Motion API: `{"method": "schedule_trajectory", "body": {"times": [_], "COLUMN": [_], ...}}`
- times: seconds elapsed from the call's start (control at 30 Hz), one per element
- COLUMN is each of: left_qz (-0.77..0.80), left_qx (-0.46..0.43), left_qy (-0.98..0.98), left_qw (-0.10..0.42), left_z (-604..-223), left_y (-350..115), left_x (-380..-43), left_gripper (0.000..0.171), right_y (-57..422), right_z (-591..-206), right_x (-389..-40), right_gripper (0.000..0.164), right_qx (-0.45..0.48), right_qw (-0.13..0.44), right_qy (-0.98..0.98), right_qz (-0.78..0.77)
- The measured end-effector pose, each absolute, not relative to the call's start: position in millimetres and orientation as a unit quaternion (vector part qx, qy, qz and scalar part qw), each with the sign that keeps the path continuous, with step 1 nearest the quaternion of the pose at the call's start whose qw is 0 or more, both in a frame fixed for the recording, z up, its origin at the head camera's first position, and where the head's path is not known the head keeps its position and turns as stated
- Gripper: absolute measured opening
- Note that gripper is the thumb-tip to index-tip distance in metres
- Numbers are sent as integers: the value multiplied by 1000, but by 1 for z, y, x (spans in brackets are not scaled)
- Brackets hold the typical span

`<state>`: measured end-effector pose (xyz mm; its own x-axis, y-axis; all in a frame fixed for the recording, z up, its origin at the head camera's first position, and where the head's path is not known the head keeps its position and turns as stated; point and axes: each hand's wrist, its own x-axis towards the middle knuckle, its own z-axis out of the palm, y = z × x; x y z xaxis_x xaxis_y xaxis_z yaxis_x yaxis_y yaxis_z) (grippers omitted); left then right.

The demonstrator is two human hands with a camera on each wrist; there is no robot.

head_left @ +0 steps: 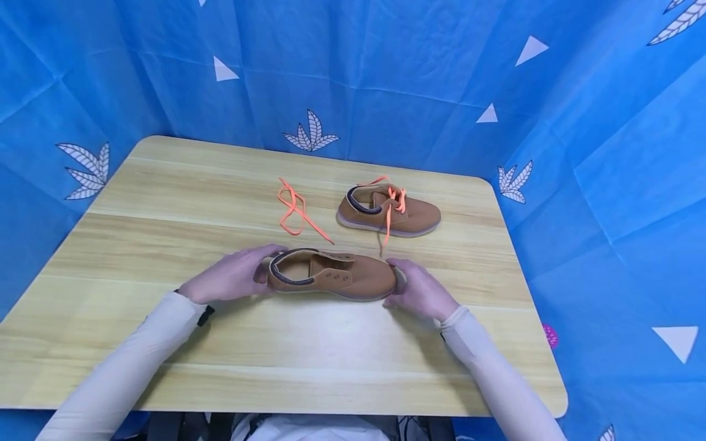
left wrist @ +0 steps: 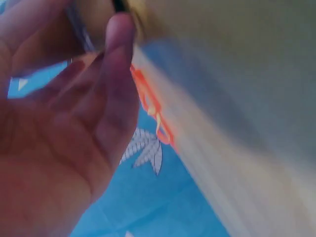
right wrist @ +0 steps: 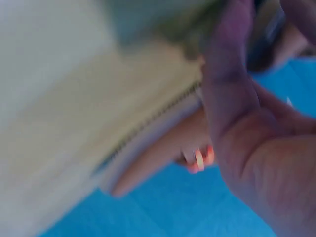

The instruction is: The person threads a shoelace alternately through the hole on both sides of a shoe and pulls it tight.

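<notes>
A brown low shoe (head_left: 366, 275) without a lace lies sideways between the two hands, its opening to the left and bare eyelets showing. At the heel, my left hand (head_left: 237, 275) grips it with thumb and fingers on either side. My right hand (head_left: 421, 293) holds the toe end the same way. Beyond it stands the matching brown shoe (head_left: 421, 217), threaded with an orange lace (head_left: 402, 201) whose end hangs down its side. In the right wrist view that laced shoe (right wrist: 163, 153) shows past my thumb.
A loose orange shoelace (head_left: 295, 211) lies looped on the wooden table (head_left: 193, 361), left of the laced shoe. Blue patterned cloth (head_left: 419, 73) hangs around the table's back and sides. The table's near edge runs close to the person's lap.
</notes>
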<state>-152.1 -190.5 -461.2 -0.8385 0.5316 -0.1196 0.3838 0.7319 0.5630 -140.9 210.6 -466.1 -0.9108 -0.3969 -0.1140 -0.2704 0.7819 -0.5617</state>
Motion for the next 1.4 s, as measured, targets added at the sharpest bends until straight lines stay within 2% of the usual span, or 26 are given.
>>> {"method": "schedule_trajectory", "body": {"times": [0.13, 0.33, 0.47, 0.6, 0.77, 0.9, 1.07, 1.27, 1.4], "left_qz": [301, 340, 380, 408, 374, 340, 297, 244, 229], "left_qx": [264, 241, 193, 144, 165, 204, 248, 285, 288], "left_qy": [901, 900, 895, 896, 910, 915, 918, 924, 928], "left_qw": [168, 129, 130, 102, 62, 71, 89, 73, 58], "left_z": [-456, -457, -461, -461, -461, -465, -471, -476, -477], "left_y": [-206, -217, -211, -204, -193, -187, -182, -180, -181], "left_x": [-163, -199, -221, -240, -262, -270, -275, -273, -270], "left_gripper": [76, 37, 32, 28, 24, 22, 22, 14, 7], "right_y": [213, 189, 157, 121, 78, 49, 26, 9, 2], "right_z": [-443, -408, -394, -388, -392, -406, -423, -438, -444], "right_x": [-151, -176, -199, -231, -267, -285, -295, -294, -292], "right_gripper": [73, 46, 35, 31, 33, 33, 27, 10, 18], "right_qx": [-199, -253, -292, -310, -340, -370, -374, -390, -407], "right_qw": [141, 132, 114, 114, 131, 148, 166, 173, 170], "right_qy": [942, 935, 919, 909, 914, 910, 910, 903, 896], "right_qz": [-231, -211, -240, -253, -178, -115, -63, -48, -49]}}
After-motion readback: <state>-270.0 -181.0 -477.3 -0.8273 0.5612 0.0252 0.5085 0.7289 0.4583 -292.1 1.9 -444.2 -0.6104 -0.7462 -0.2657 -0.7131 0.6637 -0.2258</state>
